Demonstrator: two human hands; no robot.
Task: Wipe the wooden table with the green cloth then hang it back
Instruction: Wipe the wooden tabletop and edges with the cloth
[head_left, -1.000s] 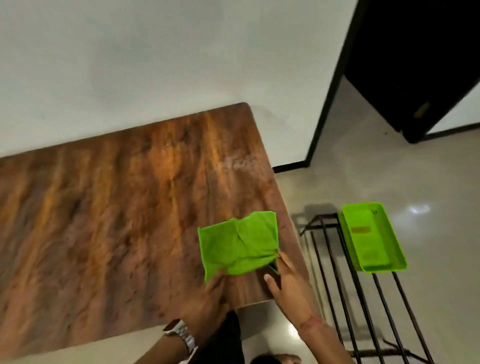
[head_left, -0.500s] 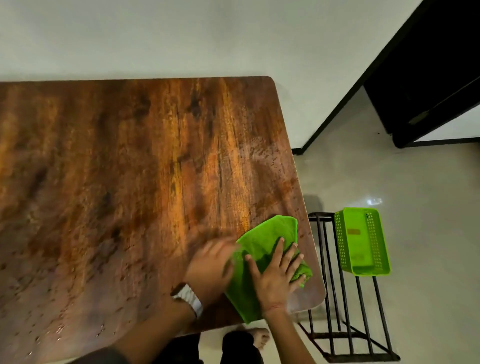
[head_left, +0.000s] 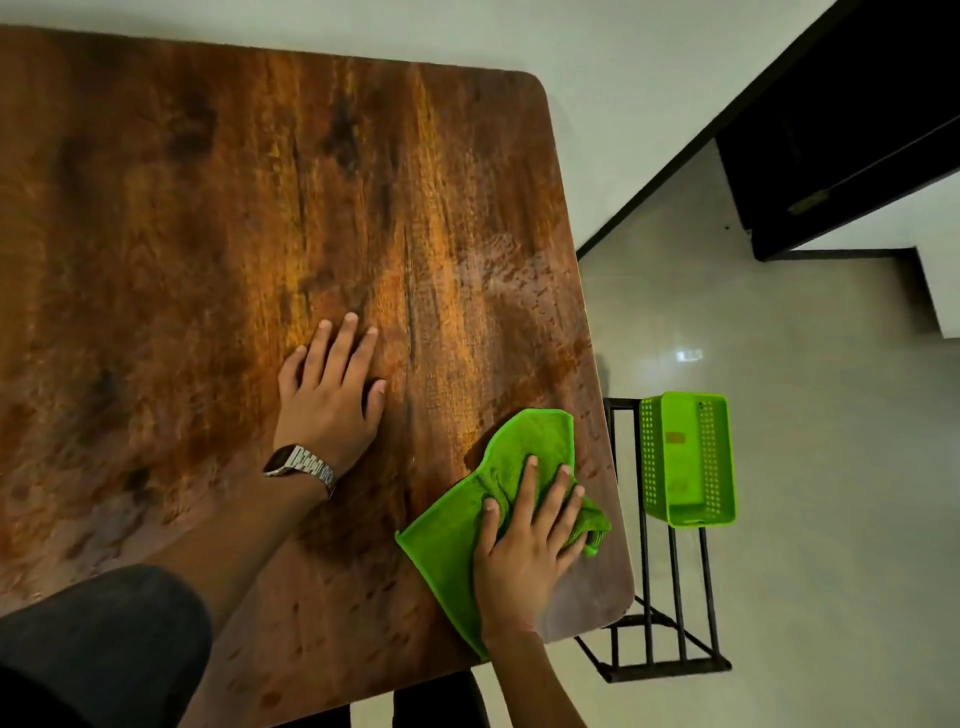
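The green cloth (head_left: 524, 452) lies rumpled on the wooden table (head_left: 208, 234) near its right front corner. My right hand (head_left: 530, 551) presses flat on the cloth with its fingers spread, covering the cloth's middle. My left hand (head_left: 332, 389), with a metal watch on the wrist, rests flat on the bare wood to the left of the cloth, fingers straight, touching nothing else.
A black metal rack (head_left: 660, 597) stands on the floor just right of the table, with a green plastic basket (head_left: 688, 457) on it. A white wall runs behind the table. A dark doorway (head_left: 831, 119) opens at the upper right.
My left hand has left the cloth and moved up and left onto the bare wood. My right hand stays pressed on the cloth, which has spread out a little.
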